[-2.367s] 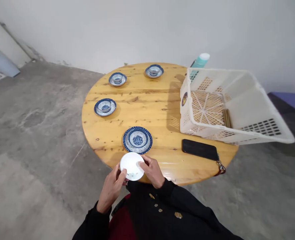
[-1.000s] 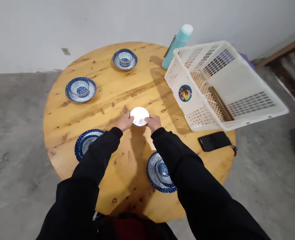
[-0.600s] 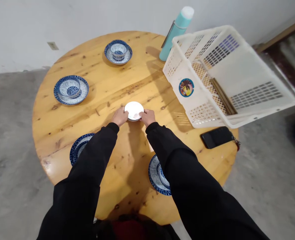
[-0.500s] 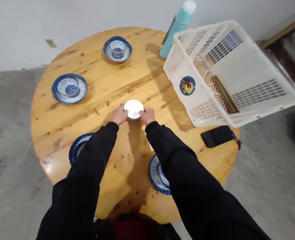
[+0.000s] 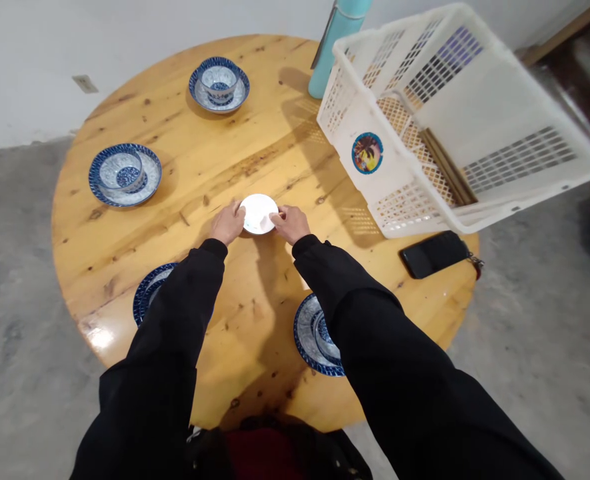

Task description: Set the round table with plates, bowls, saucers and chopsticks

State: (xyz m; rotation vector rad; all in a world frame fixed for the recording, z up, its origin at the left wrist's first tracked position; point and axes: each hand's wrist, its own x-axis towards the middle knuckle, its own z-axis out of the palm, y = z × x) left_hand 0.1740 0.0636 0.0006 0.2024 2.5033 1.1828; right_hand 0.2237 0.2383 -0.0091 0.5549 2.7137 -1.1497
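Near the middle of the round wooden table [image 5: 235,267], a small white plate [image 5: 259,212] lies between my two hands. My left hand [image 5: 229,222] grips its left rim, thumb over the edge. On the right rim my right hand [image 5: 291,224] pinches it the same way. Whether the plate rests on the wood or hovers just above it, I cannot tell. Beneath my right forearm a blue-patterned plate with a bowl [image 5: 309,333] is partly hidden. My left sleeve covers much of another blue-patterned plate [image 5: 147,293].
Two more blue-patterned plates, each with a bowl on it, sit at the left [image 5: 147,190] and the back [image 5: 232,105]. A white plastic basket [image 5: 399,193] holding brown sticks [image 5: 447,167] stands at the right, with a turquoise flask [image 5: 337,50] behind and a black phone [image 5: 433,255] in front.
The view has shifted slightly, so most things appear a little higher and further left. Both hands keep hold of the white plate, which stays near the table's middle.
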